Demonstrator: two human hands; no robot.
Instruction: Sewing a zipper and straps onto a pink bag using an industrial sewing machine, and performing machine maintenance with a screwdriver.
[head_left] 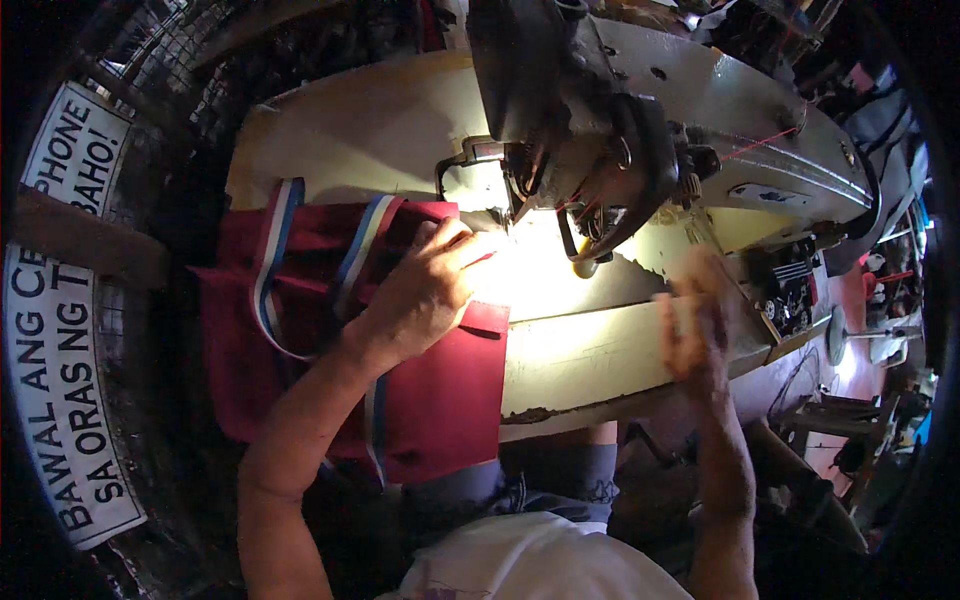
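Head view shows the left hand [420,290] palm-down on a red cloth piece [445,410], fingers bent and their tips at its right side, just beside the lit needle area [509,222]; whether they pinch the cloth or only press it, I can't make out in the glare. The right hand [692,325] is raised over the worktop [585,360] toward its right end, blurred, fingers parted and loosely bent, with nothing visible in its grasp.

The cloth lies across the left part of the worktop and drapes past the near edge toward the person's lap. It looks light and limp, woven rather than slick, so it probably folds easily and takes firm handling without harm. Its striped straps [362,250] seem somewhat stiffer, and their loose loops could catch or drag. A flat palm near the right side, fingertips clear of the needle, looks the steadiest hold; the overhanging part would likely need support, since its weight may pull toward the near edge. The narrow red flap [486,318] offers a small pinch point.

Beyond, the sewing machine [740,110] spans the worktop's far side, red thread [758,146] strung along it. Lettered signs [75,390] stand past the left edge.
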